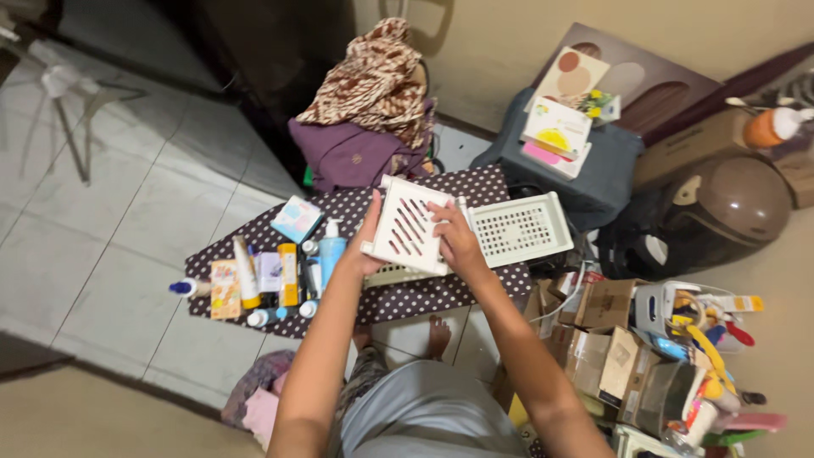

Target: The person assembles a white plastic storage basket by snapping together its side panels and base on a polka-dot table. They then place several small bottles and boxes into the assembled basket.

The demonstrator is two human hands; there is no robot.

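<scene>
Your left hand [366, 246] and right hand [456, 239] grip a white slotted panel [409, 225] by its sides. Left of it, tubes and bottles [271, 276] line the dotted cloth [407, 297]; right, brown boxes [606, 326].

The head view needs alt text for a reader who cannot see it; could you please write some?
Both hands, left hand and right hand, hold a white slotted panel above a dotted cloth on the floor. Bottles and tubes lie to the left, a white basket to the right.

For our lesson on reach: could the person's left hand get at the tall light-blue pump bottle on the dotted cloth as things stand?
Probably yes, but not at once. The left hand grips the white slotted plastic panel; the light-blue pump bottle stands just beside that wrist with nothing between, so the hand would first have to let go.
</scene>
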